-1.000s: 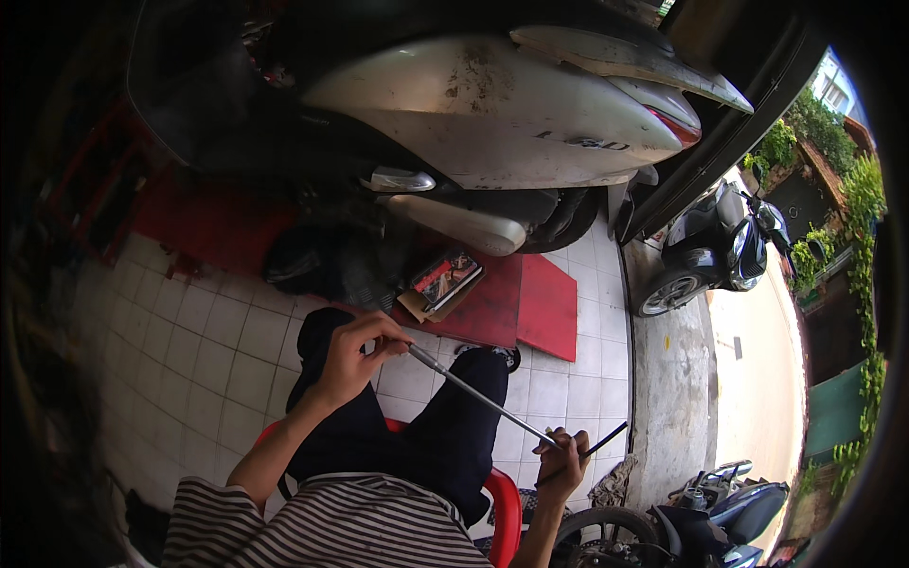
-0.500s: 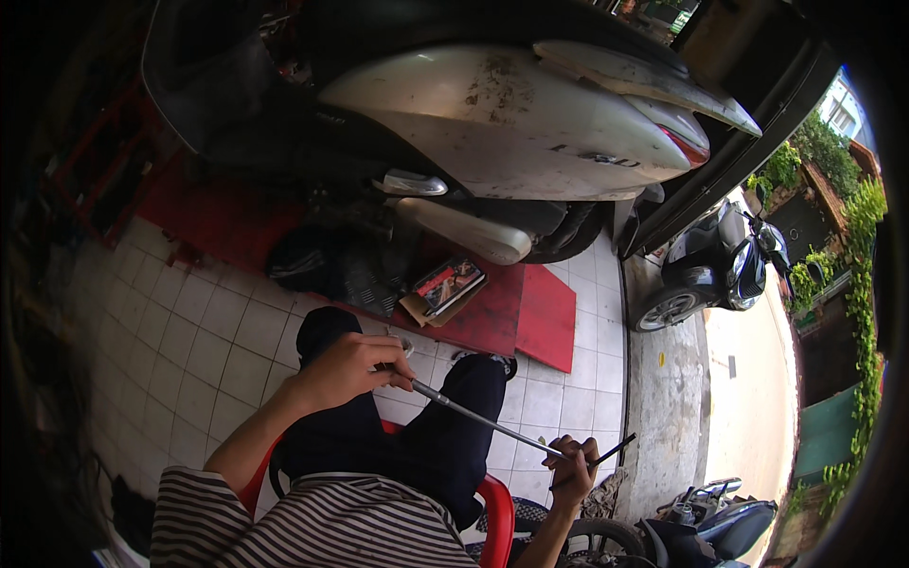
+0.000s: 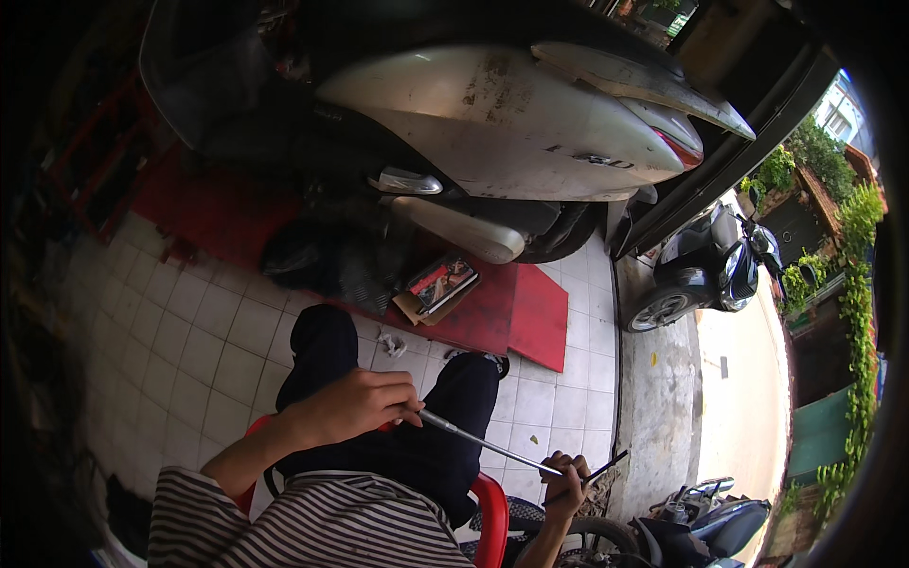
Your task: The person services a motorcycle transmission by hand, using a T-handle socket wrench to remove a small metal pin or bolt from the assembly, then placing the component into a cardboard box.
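Observation:
In front of my lap, my left hand (image 3: 371, 405) is closed around one end of a long, thin metal rod (image 3: 488, 443), which has a thicker sleeve near that hand. The rod slopes down to the right. My right hand (image 3: 565, 478) has its fingers closed around the rod's far end. A thin black stick (image 3: 607, 466) also passes through the right hand, crossing the rod and sticking out past the fingers. What kind of tool the rod is, I cannot tell. The fingertips of both hands are partly hidden.
A dusty silver scooter (image 3: 473, 123) stands ahead on a red platform (image 3: 538, 322). On it lies an open box (image 3: 440, 289). Crumpled white scrap (image 3: 391, 343) lies on the tiles. I sit on a red chair (image 3: 491, 521). Other motorbikes (image 3: 705, 270) are parked to the right.
My left hand has come down and slightly right along with its end of the rod, uncovering the white scrap on the floor. The right hand has barely shifted.

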### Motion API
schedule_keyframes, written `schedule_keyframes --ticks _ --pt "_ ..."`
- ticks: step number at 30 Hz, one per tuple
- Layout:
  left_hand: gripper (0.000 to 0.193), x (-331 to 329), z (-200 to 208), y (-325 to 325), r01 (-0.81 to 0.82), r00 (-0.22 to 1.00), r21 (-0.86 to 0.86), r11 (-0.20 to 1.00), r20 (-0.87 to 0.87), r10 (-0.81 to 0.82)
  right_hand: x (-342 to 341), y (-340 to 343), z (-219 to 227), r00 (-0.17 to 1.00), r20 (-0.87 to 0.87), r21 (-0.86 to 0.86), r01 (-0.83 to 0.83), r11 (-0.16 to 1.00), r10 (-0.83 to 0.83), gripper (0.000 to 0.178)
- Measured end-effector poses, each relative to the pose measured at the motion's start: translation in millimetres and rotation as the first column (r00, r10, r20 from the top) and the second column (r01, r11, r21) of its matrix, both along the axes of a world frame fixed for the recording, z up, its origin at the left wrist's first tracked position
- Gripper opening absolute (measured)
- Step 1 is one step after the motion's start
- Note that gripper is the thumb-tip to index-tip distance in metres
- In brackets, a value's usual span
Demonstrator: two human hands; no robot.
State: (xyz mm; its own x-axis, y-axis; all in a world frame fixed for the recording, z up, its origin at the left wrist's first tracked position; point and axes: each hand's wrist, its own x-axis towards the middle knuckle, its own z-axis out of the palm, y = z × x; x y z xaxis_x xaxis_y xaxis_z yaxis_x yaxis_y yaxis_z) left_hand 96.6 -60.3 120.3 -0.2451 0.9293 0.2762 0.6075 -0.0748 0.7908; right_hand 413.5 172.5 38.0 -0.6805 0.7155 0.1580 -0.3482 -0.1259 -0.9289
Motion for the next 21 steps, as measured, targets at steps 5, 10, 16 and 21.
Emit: schedule_keyframes --ticks 5,10,16,21 --pt "0.013 -15.7 -12.2 -5.5 0.077 0.980 0.018 0.997 0.182 -0.079 -1.6 -29.1 -26.4 1.000 -0.007 -0.388 0.006 0.922 -0.009 0.019" --pt "0.013 -25.2 -34.8 6.4 0.264 0.687 0.026 0.964 0.696 -0.207 3.1 -97.9 -45.9 0.851 0.525 -0.573 0.365 0.734 -0.013 0.018" --pt "0.015 -16.3 -40.2 2.9 0.013 0.677 0.170 0.985 0.724 -0.134 50.2 -105.9 -141.9 0.960 0.097 -0.887 -0.036 0.459 0.262 0.018" --pt "0.020 -1.2 -80.6 40.1 -0.388 0.476 0.207 0.898 0.880 0.003 54.2 -109.7 -240.8 0.958 -0.131 -0.972 -0.175 0.158 0.255 0.022"
